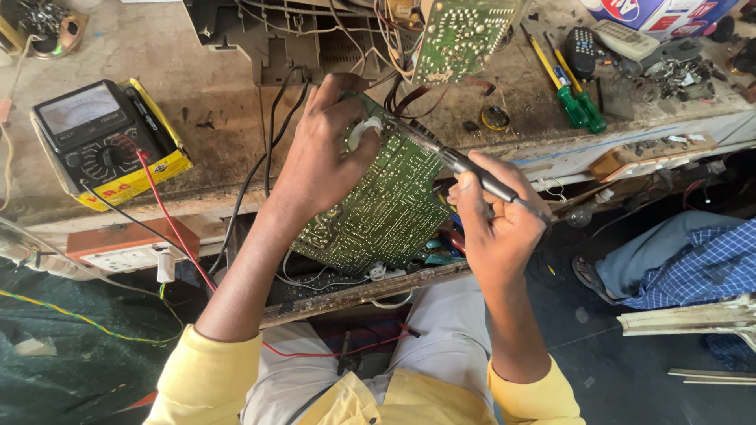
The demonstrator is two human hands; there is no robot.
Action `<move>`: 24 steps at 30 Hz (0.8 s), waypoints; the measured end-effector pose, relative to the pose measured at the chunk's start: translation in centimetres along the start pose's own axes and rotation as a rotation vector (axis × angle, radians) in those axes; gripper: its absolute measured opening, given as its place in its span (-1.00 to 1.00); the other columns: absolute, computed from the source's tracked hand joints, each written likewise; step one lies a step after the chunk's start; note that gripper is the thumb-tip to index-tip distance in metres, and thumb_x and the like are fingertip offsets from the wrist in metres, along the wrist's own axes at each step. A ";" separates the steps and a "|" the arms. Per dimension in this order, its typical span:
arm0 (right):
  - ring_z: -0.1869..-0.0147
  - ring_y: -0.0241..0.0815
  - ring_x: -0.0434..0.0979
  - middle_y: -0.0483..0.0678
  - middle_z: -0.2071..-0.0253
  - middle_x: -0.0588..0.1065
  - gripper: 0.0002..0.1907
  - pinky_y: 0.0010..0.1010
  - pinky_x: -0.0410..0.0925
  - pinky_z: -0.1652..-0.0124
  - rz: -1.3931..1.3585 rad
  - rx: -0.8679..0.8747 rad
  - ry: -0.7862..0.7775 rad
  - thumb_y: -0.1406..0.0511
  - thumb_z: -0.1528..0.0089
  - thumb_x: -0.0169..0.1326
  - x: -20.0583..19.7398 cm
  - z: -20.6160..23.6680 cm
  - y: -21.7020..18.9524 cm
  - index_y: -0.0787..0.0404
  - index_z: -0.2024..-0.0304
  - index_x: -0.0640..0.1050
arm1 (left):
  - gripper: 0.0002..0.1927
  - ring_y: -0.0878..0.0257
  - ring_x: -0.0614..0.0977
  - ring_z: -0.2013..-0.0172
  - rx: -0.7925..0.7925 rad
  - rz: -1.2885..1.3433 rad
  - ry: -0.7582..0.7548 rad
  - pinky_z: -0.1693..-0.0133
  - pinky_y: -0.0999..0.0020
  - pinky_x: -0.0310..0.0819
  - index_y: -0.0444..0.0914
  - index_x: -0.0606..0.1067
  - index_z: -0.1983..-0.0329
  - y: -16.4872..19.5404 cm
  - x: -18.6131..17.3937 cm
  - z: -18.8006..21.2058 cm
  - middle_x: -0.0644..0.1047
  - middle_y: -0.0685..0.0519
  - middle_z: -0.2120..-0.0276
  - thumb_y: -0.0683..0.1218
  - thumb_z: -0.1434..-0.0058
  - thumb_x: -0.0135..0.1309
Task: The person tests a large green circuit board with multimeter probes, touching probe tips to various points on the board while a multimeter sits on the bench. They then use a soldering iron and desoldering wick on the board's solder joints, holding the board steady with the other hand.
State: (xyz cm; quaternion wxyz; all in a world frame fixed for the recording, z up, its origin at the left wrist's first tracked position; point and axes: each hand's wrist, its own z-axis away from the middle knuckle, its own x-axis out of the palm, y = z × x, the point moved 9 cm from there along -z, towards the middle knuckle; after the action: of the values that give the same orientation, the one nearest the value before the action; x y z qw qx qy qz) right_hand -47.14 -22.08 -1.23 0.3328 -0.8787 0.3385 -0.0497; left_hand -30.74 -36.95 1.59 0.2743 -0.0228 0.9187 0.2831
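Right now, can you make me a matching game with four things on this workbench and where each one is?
Things:
1. Green circuit board
2. Soldering iron
3. Multimeter in its yellow case
4. Green-handled screwdrivers

Places:
A. Lying on the bench at the far right
B. Held by the left hand
C. Sitting on the bench at the far left
D. Gripped in the right hand, tip on the board

Pairs: 1-B, 2-D, 3-C, 4-A
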 end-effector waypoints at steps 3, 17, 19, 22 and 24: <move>0.14 -0.25 0.63 0.10 0.09 0.52 -0.76 -0.44 0.58 0.14 -0.034 0.038 0.033 0.53 -0.44 0.03 0.1 0.1 0.5 0.53 -0.16 0.44 | -0.84 -0.14 0.47 -0.14 0.022 -0.006 0.012 -0.16 0.03 0.38 -0.42 0.51 0.22 0.2 -0.1 0.1 0.43 -0.19 -0.14 -0.20 -0.20 0.12; 0.14 -0.27 0.61 0.08 0.12 0.54 -0.76 -0.45 0.56 0.13 -0.034 0.046 0.011 0.56 -0.43 0.03 -0.2 0.5 0.4 0.54 -0.15 0.48 | -0.82 -0.23 0.31 -0.38 0.095 -0.082 0.022 -0.31 -0.02 0.29 -0.42 0.49 0.21 0.3 0.1 0.7 0.37 -0.21 -0.28 -0.20 -0.20 0.18; 0.14 -0.26 0.62 0.09 0.12 0.53 -0.77 -0.44 0.56 0.14 -0.026 0.031 0.012 0.56 -0.43 0.04 -0.2 0.5 0.1 0.54 -0.14 0.48 | -0.82 -0.23 0.26 -0.42 0.071 -0.074 0.005 -0.35 -0.03 0.25 -0.41 0.49 0.22 0.1 0.3 0.8 0.37 -0.21 -0.30 -0.20 -0.21 0.18; 0.15 -0.26 0.61 0.09 0.13 0.53 -0.76 -0.44 0.55 0.16 -0.019 0.021 0.018 0.56 -0.43 0.04 -0.3 0.4 -0.3 0.54 -0.14 0.48 | -0.84 -0.24 0.23 -0.43 0.058 -0.062 -0.005 -0.36 -0.04 0.23 -0.40 0.49 0.23 0.3 0.4 0.8 0.36 -0.22 -0.30 -0.20 -0.21 0.18; 0.16 -0.25 0.62 0.11 0.11 0.53 -0.77 -0.44 0.57 0.17 -0.024 0.038 0.029 0.56 -0.42 0.04 -0.5 0.6 -0.5 0.54 -0.13 0.48 | -0.85 -0.23 0.23 -0.44 0.056 -0.059 -0.008 -0.37 -0.03 0.23 -0.40 0.50 0.22 0.8 0.1 0.9 0.36 -0.22 -0.31 -0.21 -0.22 0.16</move>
State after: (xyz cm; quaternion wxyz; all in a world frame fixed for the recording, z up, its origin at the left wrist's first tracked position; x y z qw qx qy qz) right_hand -47.02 -21.12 -1.30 0.3438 -0.8755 0.3317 -0.0729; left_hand -30.56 -35.77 1.30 0.2865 -0.0411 0.9242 0.2491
